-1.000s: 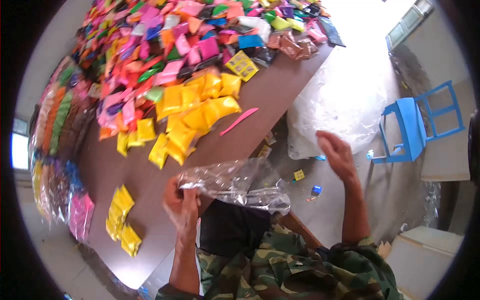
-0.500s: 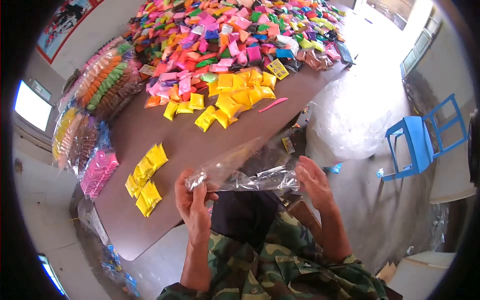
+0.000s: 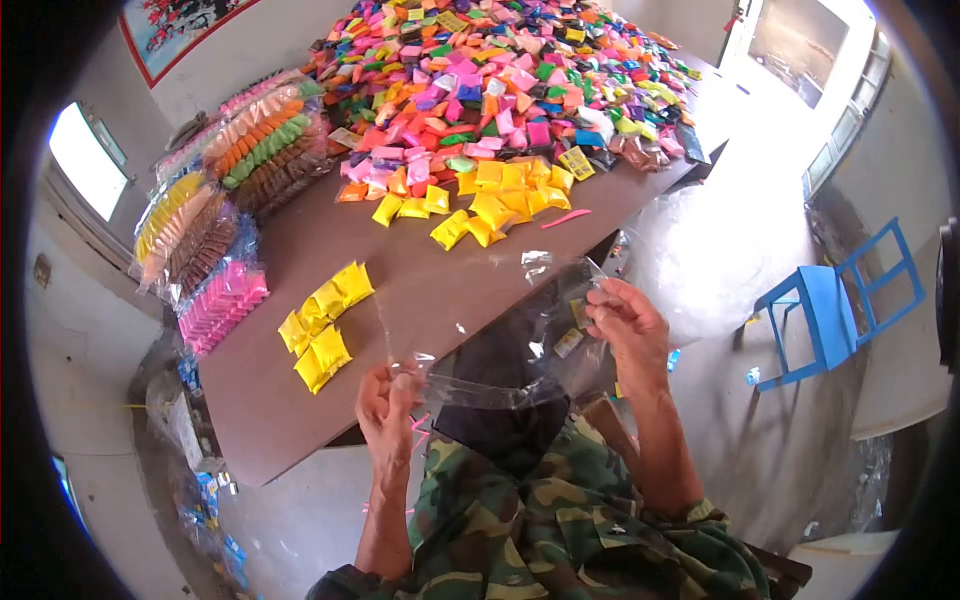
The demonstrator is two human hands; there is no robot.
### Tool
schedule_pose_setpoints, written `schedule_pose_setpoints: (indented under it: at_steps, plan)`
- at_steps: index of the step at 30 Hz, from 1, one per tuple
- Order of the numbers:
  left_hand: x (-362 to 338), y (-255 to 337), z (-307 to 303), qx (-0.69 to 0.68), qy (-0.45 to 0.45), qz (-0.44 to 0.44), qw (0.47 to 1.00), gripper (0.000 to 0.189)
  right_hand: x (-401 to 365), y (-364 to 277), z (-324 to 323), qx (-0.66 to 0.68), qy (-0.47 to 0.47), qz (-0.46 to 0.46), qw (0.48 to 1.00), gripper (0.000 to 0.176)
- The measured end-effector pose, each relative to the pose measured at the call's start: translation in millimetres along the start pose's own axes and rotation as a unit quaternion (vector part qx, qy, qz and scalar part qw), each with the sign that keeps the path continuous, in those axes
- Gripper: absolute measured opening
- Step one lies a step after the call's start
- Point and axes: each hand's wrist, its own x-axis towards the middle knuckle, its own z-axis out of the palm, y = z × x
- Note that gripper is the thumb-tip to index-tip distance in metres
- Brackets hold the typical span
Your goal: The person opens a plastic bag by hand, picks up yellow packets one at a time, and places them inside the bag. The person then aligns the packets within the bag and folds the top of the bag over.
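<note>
A clear plastic bag [image 3: 480, 390] is stretched between my two hands, over my lap at the table's near edge. My left hand [image 3: 387, 405] pinches its left side, fingers closed. On the right, my right hand [image 3: 630, 325] grips the other side between thumb and fingers. Nothing shows inside the bag. Left of it on the table lies a small group of yellow packets [image 3: 325, 325] in two short rows. Farther back is a larger cluster of yellow packets [image 3: 510, 195], with a pink plastic strip [image 3: 567, 218] beside it.
A big heap of small colourful packets [image 3: 480, 90] covers the far part of the brown table [image 3: 270, 400]. Bagged rows of packets [image 3: 230, 170] are stacked along the left edge. To the right are a large clear plastic sack [image 3: 700, 250] and a blue chair [image 3: 825, 310].
The bag has been spread wider and flatter. My right hand has risen slightly and now grips the bag's right side, where its fingers were extended before. The camera view has shifted.
</note>
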Motion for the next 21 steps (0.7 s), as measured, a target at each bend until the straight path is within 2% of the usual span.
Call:
schedule_pose_setpoints:
  at_steps: [4,7,8,11,14,17,20,21]
  plan:
    - [13.4,10.6,9.4,0.022,0.032,-0.005,0.999,0.037,9.8,16.8,12.0,-0.033,-0.005,-0.031,0.999,0.027]
    - [27.7,-4.9,-7.6,0.102,-0.018,-0.051,0.993,0.037,18.0,31.0,23.8,-0.038,-0.033,-0.072,0.996,0.024]
    - [31.8,-14.8,-8.4,0.098,0.028,-0.074,0.992,0.028,23.1,39.6,24.1,-0.069,-0.054,-0.104,0.991,0.022]
    - [34.0,-20.6,-12.7,0.216,0.035,-0.054,0.974,0.024,29.5,41.7,34.4,-0.103,-0.055,-0.101,0.988,0.023]
    - [33.0,-29.8,-16.6,0.199,0.038,0.020,0.979,0.018,38.1,44.5,43.8,-0.084,-0.040,-0.107,0.990,0.022]
    - [32.3,-36.6,-15.4,0.193,0.101,0.070,0.973,0.014,40.5,46.5,55.5,-0.122,-0.017,-0.147,0.981,0.023]
    - [31.0,-26.3,-20.1,0.232,0.100,0.076,0.965,0.011,48.2,47.3,46.3,-0.226,0.041,-0.128,0.965,0.023]
    - [31.1,-23.2,-18.7,0.240,0.110,0.077,0.961,0.011,49.3,51.1,46.0,-0.222,0.048,-0.133,0.965,0.023]
